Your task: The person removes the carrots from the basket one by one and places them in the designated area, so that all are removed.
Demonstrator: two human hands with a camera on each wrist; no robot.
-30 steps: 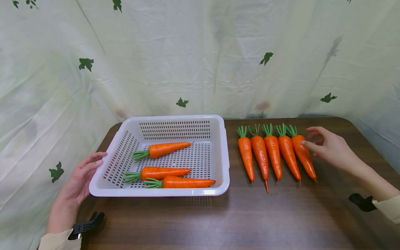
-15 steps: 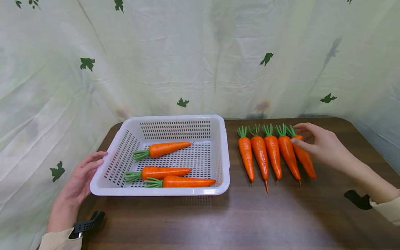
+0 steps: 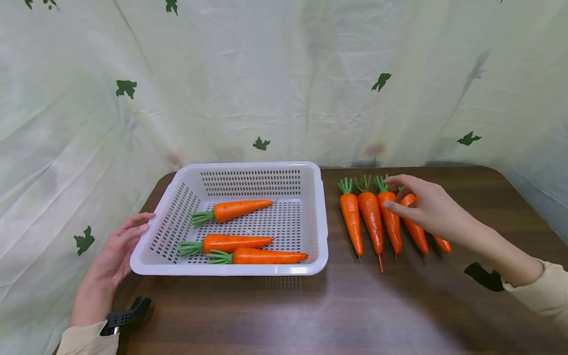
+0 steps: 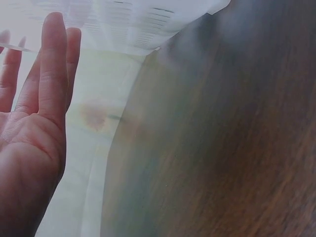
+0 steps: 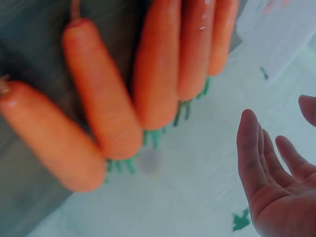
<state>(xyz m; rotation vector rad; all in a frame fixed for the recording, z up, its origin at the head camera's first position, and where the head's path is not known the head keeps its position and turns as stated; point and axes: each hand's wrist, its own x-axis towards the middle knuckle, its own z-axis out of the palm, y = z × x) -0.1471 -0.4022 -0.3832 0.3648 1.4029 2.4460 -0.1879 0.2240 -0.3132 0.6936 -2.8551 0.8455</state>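
Observation:
My left hand (image 3: 113, 249) rests with its fingers against the left side of a white perforated plastic basket (image 3: 228, 269); its fingers stretch out along the wall in the left wrist view. Inside the basket lie three carrots with green stubs, an upper carrot (image 3: 244, 210), a middle carrot (image 3: 235, 242) and a front carrot (image 3: 270, 256). Over a row of several glossy carrots on the right, my right hand (image 3: 421, 202) hovers, thumb and fingers apart, holding nothing. It overlaps the third carrot (image 3: 391, 227) and covers much of the two rightmost, including the end carrot (image 3: 443, 245).
All this is on a dark brown wooden table (image 3: 266, 315). A pale curtain (image 3: 222, 88) with green leaf shapes hangs close behind and on the left. Black wrist straps, one being the left strap (image 3: 128, 315), sit on both forearms.
My right hand has moved left along the row, from the end carrot towards the third. My left hand stays at the basket's side, and the carrots lie as before.

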